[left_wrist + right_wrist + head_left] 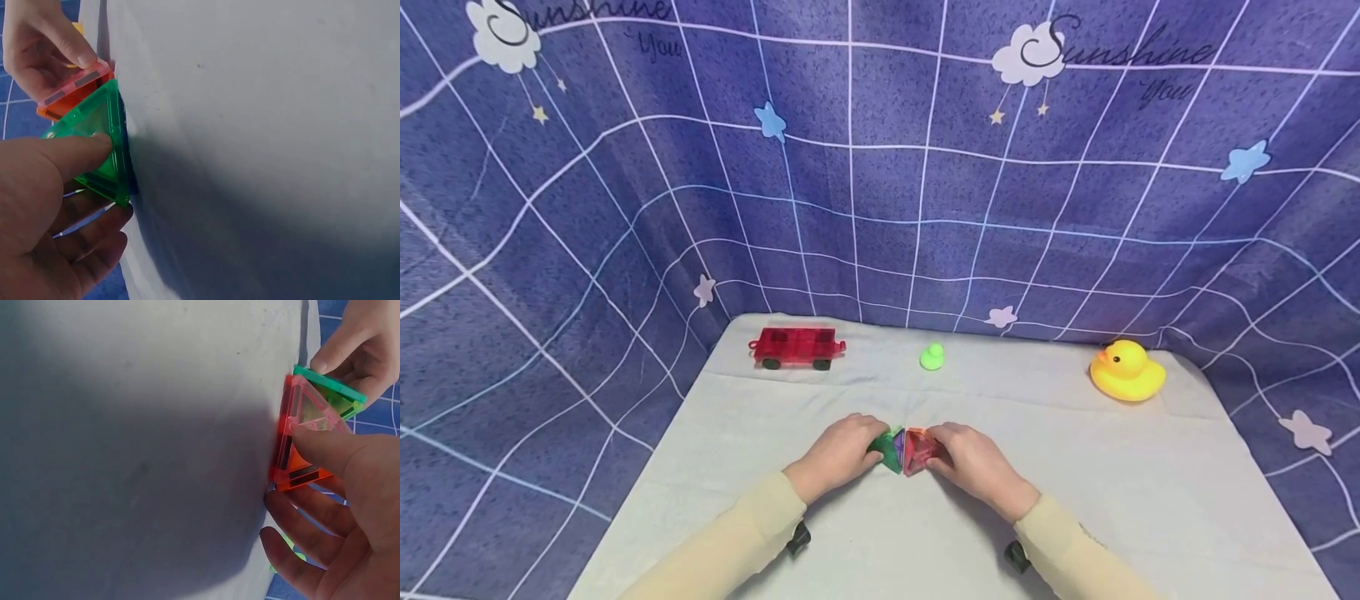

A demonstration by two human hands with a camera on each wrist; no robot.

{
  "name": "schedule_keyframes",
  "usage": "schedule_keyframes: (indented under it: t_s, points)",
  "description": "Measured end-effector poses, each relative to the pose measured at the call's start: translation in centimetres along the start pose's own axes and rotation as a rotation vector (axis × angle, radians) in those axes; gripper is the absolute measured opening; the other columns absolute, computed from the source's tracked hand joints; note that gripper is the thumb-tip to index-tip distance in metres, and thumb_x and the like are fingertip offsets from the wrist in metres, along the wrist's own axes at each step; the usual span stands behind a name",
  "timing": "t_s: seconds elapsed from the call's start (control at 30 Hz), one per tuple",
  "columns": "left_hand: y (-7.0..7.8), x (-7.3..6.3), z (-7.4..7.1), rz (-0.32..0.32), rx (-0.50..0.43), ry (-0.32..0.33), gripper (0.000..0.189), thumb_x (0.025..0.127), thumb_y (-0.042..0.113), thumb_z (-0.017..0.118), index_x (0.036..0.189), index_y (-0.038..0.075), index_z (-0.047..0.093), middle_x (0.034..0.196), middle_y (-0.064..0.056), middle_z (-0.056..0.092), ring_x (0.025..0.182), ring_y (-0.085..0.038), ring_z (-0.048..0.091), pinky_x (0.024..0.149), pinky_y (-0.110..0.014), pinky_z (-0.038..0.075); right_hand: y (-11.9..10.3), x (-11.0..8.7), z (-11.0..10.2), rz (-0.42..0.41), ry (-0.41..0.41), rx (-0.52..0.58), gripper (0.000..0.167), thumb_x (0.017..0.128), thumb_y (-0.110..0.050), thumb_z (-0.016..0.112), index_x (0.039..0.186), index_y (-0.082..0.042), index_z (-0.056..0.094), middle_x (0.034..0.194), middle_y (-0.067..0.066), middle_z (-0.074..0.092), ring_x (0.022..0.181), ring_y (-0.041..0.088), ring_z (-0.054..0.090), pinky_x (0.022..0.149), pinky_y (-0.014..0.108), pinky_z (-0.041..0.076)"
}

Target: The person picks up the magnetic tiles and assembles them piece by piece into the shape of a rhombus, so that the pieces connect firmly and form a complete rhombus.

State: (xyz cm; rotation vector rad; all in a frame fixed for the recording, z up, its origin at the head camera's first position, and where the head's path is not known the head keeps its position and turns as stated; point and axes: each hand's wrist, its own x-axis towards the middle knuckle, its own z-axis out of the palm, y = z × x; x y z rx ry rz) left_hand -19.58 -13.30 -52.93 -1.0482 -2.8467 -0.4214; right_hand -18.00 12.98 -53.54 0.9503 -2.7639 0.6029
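Near the middle of the white-covered table, my left hand (842, 452) pinches a cluster of translucent triangular magnetic tiles, with a green tile (889, 454) facing it and a purple tile (898, 442) beside that. Opposite, my right hand (973, 460) pinches a second cluster, with a pinkish-red tile (307, 412) under the thumb and an orange tile (306, 480) along its edge. The two clusters stand tilted up on the cloth, side by side at their inner edges. Whether they touch is hard to tell. Fingers hide the outer sides of both.
Behind the hands, a red wheeled toy wagon (797, 347) stands at the back left. A small green duck (932, 357) sits at the back middle, a larger yellow duck (1127, 373) at the back right. A blue gridded curtain (880, 208) hangs behind the table (880, 542).
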Motion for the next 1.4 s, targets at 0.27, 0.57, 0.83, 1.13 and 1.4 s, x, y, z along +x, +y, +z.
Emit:
schedule_keyframes:
  t_s: [0.27,0.57,0.83,1.13,1.4]
  points:
    - [-0.1,0.1,0.1,0.004,-0.003,-0.009,0.033,0.09,0.021,0.084,0.118,0.008,0.071,0.112,-0.005,0.073,0.103,-0.023,0.067,0.093,-0.039,0.053,-0.2,0.2,0.0,-0.053,0.033,0.0,0.039,0.084,-0.016,0.088,0.118,-0.007,0.07,0.101,0.002,0.069,0.087,0.014,0.066,0.078,0.037,0.057]
    - [-0.2,0.2,0.3,-0.009,0.007,-0.028,0.032,0.091,0.021,0.083,0.118,0.01,0.071,0.113,-0.003,0.073,0.104,-0.022,0.067,0.093,-0.038,0.053,-1.0,0.6,-0.4,-0.099,0.047,0.04,0.037,0.086,-0.009,0.086,0.119,-0.005,0.072,0.104,0.003,0.066,0.09,0.014,0.065,0.08,0.036,0.057]
    - [-0.1,0.3,0.3,0.0,0.016,-0.034,0.03,0.091,0.022,0.082,0.117,0.01,0.071,0.112,-0.003,0.073,0.102,-0.021,0.067,0.091,-0.037,0.053,-1.5,1.0,-0.8,-0.114,0.042,0.022,0.036,0.086,-0.008,0.086,0.12,-0.007,0.073,0.103,0.001,0.065,0.089,0.014,0.064,0.079,0.035,0.056]
    - [-0.1,0.3,0.4,0.003,0.026,-0.035,0.031,0.091,0.022,0.082,0.117,0.01,0.071,0.111,-0.002,0.073,0.101,-0.02,0.067,0.09,-0.037,0.053,-1.9,1.1,-0.8,-0.123,0.056,0.002,0.036,0.085,-0.008,0.087,0.118,-0.006,0.073,0.101,0.004,0.065,0.087,0.018,0.065,0.078,0.038,0.056]
    - [-0.4,0.0,0.1,0.0,0.004,-0.041,0.039,0.093,0.025,0.08,0.126,0.007,0.068,0.117,-0.005,0.072,0.105,-0.023,0.067,0.093,-0.04,0.053,-1.6,0.8,-0.9,-0.067,0.015,0.006,0.041,0.09,-0.017,0.083,0.128,-0.009,0.07,0.109,0.001,0.066,0.093,0.015,0.065,0.082,0.038,0.056]
